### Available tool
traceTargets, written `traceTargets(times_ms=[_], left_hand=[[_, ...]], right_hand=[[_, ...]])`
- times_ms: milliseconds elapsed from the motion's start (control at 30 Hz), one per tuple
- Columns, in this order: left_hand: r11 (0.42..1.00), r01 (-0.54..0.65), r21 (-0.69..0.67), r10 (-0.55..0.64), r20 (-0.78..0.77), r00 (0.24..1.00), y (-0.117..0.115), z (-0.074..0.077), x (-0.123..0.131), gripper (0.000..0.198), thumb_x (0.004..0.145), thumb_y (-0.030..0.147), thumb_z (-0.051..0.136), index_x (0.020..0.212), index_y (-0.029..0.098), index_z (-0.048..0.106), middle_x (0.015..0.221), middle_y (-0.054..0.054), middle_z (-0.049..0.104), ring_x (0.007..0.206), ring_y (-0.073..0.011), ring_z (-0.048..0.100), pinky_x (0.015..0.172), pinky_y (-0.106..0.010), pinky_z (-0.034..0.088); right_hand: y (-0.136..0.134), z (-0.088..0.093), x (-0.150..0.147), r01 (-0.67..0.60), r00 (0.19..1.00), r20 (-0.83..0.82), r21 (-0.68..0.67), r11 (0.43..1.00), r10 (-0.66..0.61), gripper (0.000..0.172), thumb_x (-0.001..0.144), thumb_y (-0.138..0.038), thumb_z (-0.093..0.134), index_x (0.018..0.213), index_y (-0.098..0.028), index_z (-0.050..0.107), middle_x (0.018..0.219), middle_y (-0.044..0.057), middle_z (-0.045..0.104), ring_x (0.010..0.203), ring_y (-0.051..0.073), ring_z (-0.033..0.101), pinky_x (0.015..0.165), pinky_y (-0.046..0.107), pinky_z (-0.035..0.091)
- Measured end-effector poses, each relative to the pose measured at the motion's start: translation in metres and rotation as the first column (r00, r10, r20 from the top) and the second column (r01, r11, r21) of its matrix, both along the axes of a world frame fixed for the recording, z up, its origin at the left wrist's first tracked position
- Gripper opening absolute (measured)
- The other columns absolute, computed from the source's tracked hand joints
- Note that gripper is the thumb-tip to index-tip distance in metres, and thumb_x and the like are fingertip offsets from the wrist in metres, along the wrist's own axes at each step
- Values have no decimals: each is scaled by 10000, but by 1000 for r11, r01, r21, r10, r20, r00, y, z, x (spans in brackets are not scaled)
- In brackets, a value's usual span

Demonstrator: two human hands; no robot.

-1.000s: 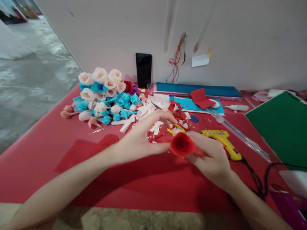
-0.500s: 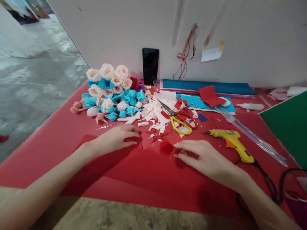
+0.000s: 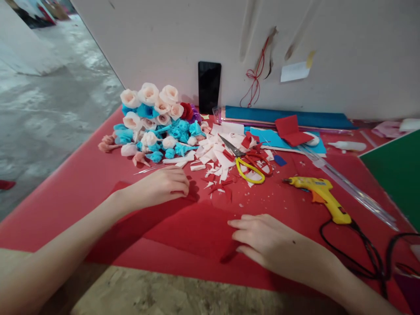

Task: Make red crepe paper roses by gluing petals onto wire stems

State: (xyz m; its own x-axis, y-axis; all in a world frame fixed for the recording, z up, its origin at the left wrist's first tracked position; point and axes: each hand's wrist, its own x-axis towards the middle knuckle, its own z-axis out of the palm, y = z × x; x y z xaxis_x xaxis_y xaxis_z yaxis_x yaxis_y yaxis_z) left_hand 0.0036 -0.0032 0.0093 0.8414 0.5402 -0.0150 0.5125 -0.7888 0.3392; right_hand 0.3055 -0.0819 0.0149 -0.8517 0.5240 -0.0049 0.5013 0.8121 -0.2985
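Observation:
My left hand [image 3: 167,183] bends its fingers close together at the far edge of a red paper sheet [image 3: 190,229]. What lies under its fingertips is hidden. Toward the sheet's right side, my right hand [image 3: 262,240] has its fingers stretched and somewhat apart, fingertips at the paper. Beyond my hands lie scissors [image 3: 247,164] with one yellow and one red handle, on white and red paper scraps [image 3: 218,153]. A yellow glue gun [image 3: 321,192] rests to the right, past my right hand.
Paper flowers [image 3: 157,122] in pink, white and blue are heaped back left. A black phone [image 3: 209,87] leans on the wall. Folded blue paper [image 3: 285,117], clear plastic strips [image 3: 354,190], a small white bottle [image 3: 349,145] and a green board [image 3: 397,170] stand right. A black cord [image 3: 370,253] curls nearby.
My right hand has moved toward me, away from the red paper flower it was touching; that flower is out of sight now. My left hand stays nearly in place, its fingers drawn closer together.

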Motion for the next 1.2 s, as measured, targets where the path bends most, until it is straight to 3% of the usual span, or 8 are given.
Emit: traceTargets(times_ms=[233, 400, 600, 767, 967, 1200], left_hand=[[998, 58, 14, -58, -16, 998, 1, 4, -4, 225, 866, 189, 424, 933, 247, 630, 846, -38, 667, 825, -162, 573, 852, -327, 389], [999, -27, -36, 28, 43, 999, -2, 5, -3, 218, 851, 202, 440, 860, 229, 656, 1138, -56, 592, 1056, -192, 511, 909, -336, 384], [964, -191, -186, 173, -109, 979, -9, 13, 3, 224, 870, 226, 393, 931, 200, 607, 907, -35, 648, 802, -144, 586, 691, -241, 443], [926, -293, -236, 252, -188, 949, -12, 20, 3, 230, 888, 279, 342, 939, 201, 552, 910, -43, 610, 798, -159, 563, 707, -271, 414], [849, -409, -334, 374, -166, 913, -11, 24, 4, 214, 901, 316, 271, 871, 175, 430, 789, -25, 532, 687, -133, 506, 660, -260, 413], [831, -436, -346, 434, -87, 897, -13, 29, 9, 201, 901, 329, 287, 837, 181, 408, 779, -5, 496, 683, -117, 484, 642, -236, 413]], right_hand=[[2, 4, -4, -8, 999, 48, 7, 1000, 8, 61, 821, -210, 538, 857, -212, 588, 1067, -26, 601, 972, 179, 555, 790, 337, 430], [3, 6, -5, -12, 999, 41, 11, 1000, 12, 51, 800, -196, 562, 836, -193, 598, 1000, 10, 624, 943, 183, 564, 795, 309, 432], [4, 7, -4, -19, 999, 32, 16, 1000, 18, 51, 803, -206, 563, 835, -194, 601, 955, 13, 630, 927, 178, 568, 803, 307, 442], [4, 6, -4, -9, 1000, 13, 10, 1000, 9, 74, 821, -212, 538, 850, -191, 603, 943, 22, 629, 932, 180, 567, 810, 312, 448], [3, 3, -2, 9, 999, -30, -55, 998, -10, 103, 823, -193, 530, 881, -187, 615, 945, 31, 631, 960, 188, 561, 834, 315, 442], [18, 16, -9, 26, 992, -115, -148, 989, -43, 157, 836, -274, 532, 960, -226, 616, 1014, -17, 623, 964, 134, 566, 836, 245, 449]])
